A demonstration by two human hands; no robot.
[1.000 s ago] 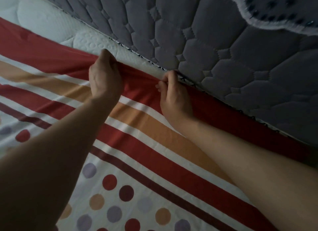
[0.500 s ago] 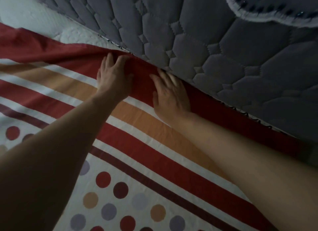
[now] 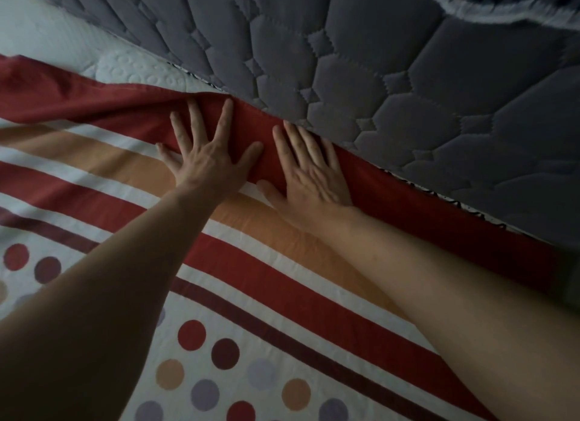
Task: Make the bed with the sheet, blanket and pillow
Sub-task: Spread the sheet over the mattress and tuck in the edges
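Observation:
A striped and dotted sheet [image 3: 238, 263] in red, orange and white lies over the white mattress [image 3: 62, 41]. Its red border runs along the foot of a grey quilted panel [image 3: 361, 75]. My left hand [image 3: 208, 157] lies flat with fingers spread on the red border, fingertips near the panel. My right hand [image 3: 309, 176] presses flat on the same border just to the right, fingers straight and touching the panel's lower edge. At the left the border is wrinkled and bare mattress shows beyond it. No blanket or pillow is in view.
A dark fabric with a pale fringed edge [image 3: 502, 9] hangs over the grey panel at the top right. Both forearms stretch across the sheet from the bottom of the view.
Both hands let go of the pinched red edge and flattened onto it with fingers spread. The red border now lies closer against the grey panel.

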